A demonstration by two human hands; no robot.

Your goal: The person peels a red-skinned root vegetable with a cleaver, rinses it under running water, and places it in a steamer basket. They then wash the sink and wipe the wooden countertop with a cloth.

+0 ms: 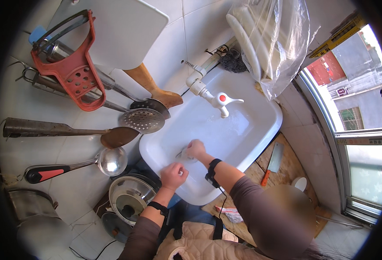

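Note:
Below me is a white ceramic sink (178, 130) with a wet-looking basin. My right hand (196, 149) reaches down into it, fingers bent and blurred, beside a small dark shape that may be the drain (179, 154). Whether it holds anything is hidden. Near the sink's left front rim, my left hand (174, 176) has its fingers curled inward. A small pale patch shows between them; I cannot tell if it is an object or the basin behind. A white plastic tap (223, 101) with a red dot juts over the basin's far side.
Skimmers (142, 121), a spatula (119, 136) and a ladle (112, 161) hang left. Pot lids (132, 198) stand below. A cleaver (274, 159) and cloth (231, 214) lie on the wooden counter (288, 162) at right. A plastic bag (275, 42) hangs near a wire scourer (232, 61).

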